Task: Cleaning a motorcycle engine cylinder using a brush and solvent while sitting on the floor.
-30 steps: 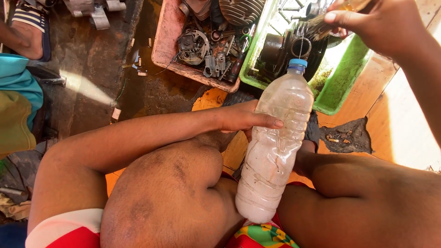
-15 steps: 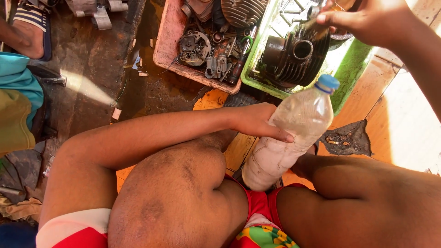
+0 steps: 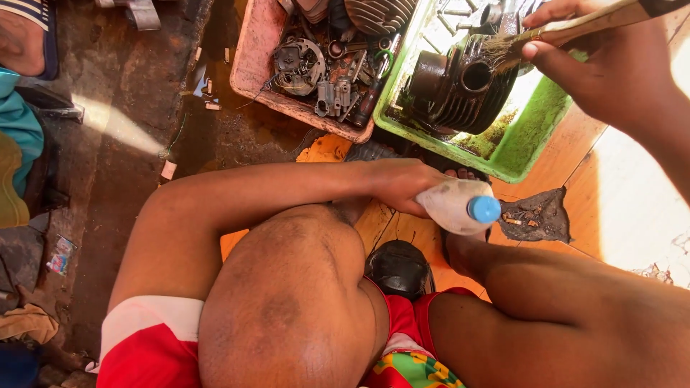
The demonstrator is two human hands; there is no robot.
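Observation:
My left hand (image 3: 402, 185) grips a cloudy plastic bottle (image 3: 454, 206) with a blue cap (image 3: 484, 209); the bottle is tipped so its cap points toward me. My right hand (image 3: 602, 63) holds a wooden-handled brush (image 3: 553, 34) at the top right. Its bristles rest on a black finned engine cylinder (image 3: 460, 90) standing in a green plastic tray (image 3: 525, 136). My bare knees fill the lower part of the view.
A pink tray (image 3: 253, 68) of small metal engine parts stands left of the green one. A dark round part (image 3: 399, 269) lies between my legs, and a dirty rag (image 3: 535, 215) sits on the orange wooden boards. Another person's limb and cloths are at the far left.
The bottle has tipped from upright between my legs to nearly lying down, cap toward me, with my left hand moving with it. A dark round part under it is now uncovered.

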